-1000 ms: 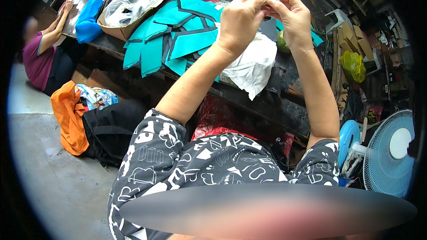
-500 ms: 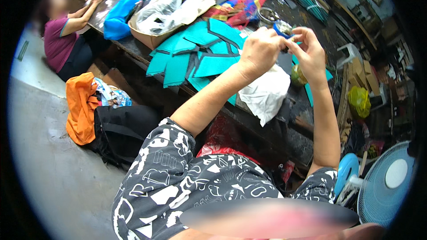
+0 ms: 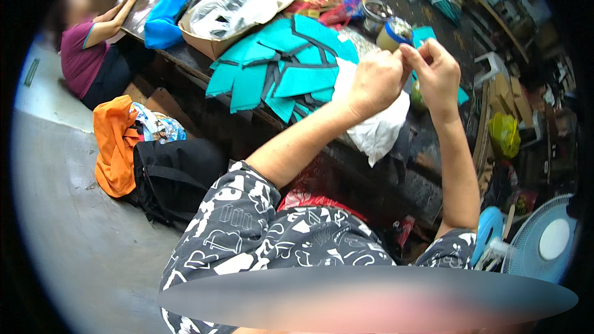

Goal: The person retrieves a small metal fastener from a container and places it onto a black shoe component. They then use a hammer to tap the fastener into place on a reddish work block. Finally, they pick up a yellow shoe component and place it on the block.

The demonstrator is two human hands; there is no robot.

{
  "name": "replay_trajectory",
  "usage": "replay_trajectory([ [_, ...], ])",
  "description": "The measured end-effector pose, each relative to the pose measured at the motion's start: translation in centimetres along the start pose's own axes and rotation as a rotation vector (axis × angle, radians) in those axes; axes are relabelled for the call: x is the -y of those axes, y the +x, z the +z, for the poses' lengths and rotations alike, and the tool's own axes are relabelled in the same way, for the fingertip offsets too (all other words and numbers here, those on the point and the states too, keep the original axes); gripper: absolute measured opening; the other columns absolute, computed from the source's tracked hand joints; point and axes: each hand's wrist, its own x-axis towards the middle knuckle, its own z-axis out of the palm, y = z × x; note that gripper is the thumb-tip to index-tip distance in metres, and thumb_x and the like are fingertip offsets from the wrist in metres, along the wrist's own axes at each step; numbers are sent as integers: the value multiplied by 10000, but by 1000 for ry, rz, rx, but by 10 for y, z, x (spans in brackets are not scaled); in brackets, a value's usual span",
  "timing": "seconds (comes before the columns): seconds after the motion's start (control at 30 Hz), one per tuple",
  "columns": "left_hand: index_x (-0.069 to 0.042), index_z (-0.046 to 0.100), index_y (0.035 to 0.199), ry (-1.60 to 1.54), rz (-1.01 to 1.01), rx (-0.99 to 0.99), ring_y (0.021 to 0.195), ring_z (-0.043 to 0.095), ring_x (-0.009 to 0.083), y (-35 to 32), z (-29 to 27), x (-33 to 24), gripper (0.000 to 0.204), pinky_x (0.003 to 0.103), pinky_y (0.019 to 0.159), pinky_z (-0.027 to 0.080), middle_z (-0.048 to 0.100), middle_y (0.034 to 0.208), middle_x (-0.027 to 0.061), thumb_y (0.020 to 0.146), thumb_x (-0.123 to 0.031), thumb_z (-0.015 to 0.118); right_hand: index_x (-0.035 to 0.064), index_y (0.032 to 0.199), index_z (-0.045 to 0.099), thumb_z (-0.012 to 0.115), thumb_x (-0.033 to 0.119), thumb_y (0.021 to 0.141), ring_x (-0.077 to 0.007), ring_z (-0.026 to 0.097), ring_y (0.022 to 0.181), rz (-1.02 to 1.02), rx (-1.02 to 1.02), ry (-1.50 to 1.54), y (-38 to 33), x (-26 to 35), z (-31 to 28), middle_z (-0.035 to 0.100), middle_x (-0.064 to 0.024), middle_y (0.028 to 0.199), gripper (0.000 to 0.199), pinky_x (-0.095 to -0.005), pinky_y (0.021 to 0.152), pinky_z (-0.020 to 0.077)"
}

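Both of my hands are raised over the near edge of the dark table, fingertips meeting. My left hand [image 3: 378,81] is curled closed, its thumb and fingers pinched together. My right hand [image 3: 437,79] pinches with thumb and forefinger right beside it. Whatever lies between the fingertips is too small to make out. Under my left hand is a crumpled white cloth or bag [image 3: 378,136]. A heap of teal pieces with dark edges [image 3: 303,74] spreads to the left. Just beyond my fingertips stands a container with a blue rim [image 3: 392,36].
A cardboard box holding plastic bags [image 3: 207,43] and a blue bag [image 3: 164,25] lie further left. A person in a purple shirt [image 3: 83,55] sits at the table's far left. An orange cloth [image 3: 114,148] tops a black bag [image 3: 176,176]. A fan [image 3: 544,241] stands at right.
My joined hands have moved slightly right and down in the picture, still pinched together. More of the blue-rimmed container shows now. The whole view has shifted a little.
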Motion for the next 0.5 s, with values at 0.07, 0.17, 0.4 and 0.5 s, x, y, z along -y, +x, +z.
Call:
replay_trajectory([
  [0.07,6,604,826,83,45,111,711,638,408,-3,4,10,162,497,639,500,644,769,216,898,-136,579,31,697,602,771,344,826,-237,533,492,-66,33,-98,-1,-4,-2,585,-119,590,378,-352,483,415],
  [0.17,-43,588,869,59,80,59,608,631,370,-9,-3,24,175,480,580,500,634,672,172,867,-216,617,30,752,583,665,365,940,-88,442,584,-1,271,125,0,-14,-8,521,-32,629,393,-270,528,383],
  [0.4,-4,609,885,-74,-187,288,808,609,331,-32,-88,36,290,394,788,480,631,902,173,953,-261,492,22,799,668,524,494,983,-163,564,590,325,736,-447,-32,-44,-29,564,-70,616,526,-316,624,473],
  [0.5,-35,555,824,160,6,252,710,595,331,-50,-90,19,335,437,614,477,589,691,140,903,-344,658,18,781,692,414,612,968,-323,666,714,190,820,-699,-56,-57,-20,659,-170,710,681,-435,749,516],
])
